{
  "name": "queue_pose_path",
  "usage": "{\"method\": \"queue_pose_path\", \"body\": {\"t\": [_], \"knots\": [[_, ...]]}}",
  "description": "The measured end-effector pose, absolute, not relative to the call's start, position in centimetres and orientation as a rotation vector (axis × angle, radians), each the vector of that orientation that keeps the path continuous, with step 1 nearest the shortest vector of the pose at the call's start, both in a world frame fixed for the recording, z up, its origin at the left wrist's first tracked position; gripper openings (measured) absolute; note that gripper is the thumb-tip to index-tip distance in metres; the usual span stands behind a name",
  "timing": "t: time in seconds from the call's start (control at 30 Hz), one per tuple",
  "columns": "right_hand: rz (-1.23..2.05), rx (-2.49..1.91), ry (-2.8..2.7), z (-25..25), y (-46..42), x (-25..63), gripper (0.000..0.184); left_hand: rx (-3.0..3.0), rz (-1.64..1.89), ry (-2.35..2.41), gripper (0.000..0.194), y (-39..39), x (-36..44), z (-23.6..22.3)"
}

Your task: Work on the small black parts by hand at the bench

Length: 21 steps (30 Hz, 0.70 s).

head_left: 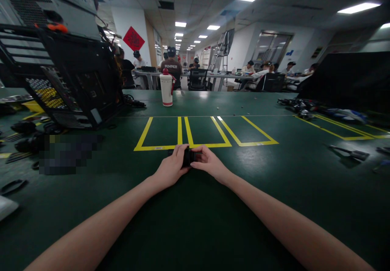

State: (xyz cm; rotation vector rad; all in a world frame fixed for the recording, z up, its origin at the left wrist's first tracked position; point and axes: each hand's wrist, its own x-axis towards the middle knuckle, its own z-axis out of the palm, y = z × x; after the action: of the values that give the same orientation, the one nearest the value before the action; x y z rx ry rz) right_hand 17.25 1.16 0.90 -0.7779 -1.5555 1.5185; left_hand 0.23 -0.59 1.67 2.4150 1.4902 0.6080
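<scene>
A small black cylindrical object (186,157) lies between my two hands, just in front of the yellow tape outlines; its exact kind is hard to make out. My left hand (173,166) is wrapped round its left part, fingers over the top. From the other side, the thumb and fingers of my right hand (207,163) close on its right end. Much of the object is covered by my fingers. Both forearms reach in from the bottom corners, low over the green tabletop (195,222).
Yellow tape outlines (179,131) mark the table ahead. Beyond stands a white tumbler (166,90) with a red lid. At left is an open black computer case (76,76); dark cables (33,137) lie near it. A dark tool (350,152) rests at right. People sit at farther tables.
</scene>
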Motion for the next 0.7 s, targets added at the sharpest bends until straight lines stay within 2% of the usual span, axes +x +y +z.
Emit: {"method": "queue_pose_path", "body": {"t": [0.3,0.57,0.7], "knots": [[1.258,-0.884,-1.624,0.5,1.3,17.0,0.036,2.402,0.601,1.566,0.058,-0.3,0.2,1.8],[0.990,-1.124,-1.623,0.1,1.8,17.5,0.025,2.324,0.599,1.562,0.062,1.3,-0.8,1.6],[0.946,-1.212,-1.724,0.6,1.3,17.9,0.031,2.199,0.550,1.547,0.062,1.8,-1.2,1.9]]}}
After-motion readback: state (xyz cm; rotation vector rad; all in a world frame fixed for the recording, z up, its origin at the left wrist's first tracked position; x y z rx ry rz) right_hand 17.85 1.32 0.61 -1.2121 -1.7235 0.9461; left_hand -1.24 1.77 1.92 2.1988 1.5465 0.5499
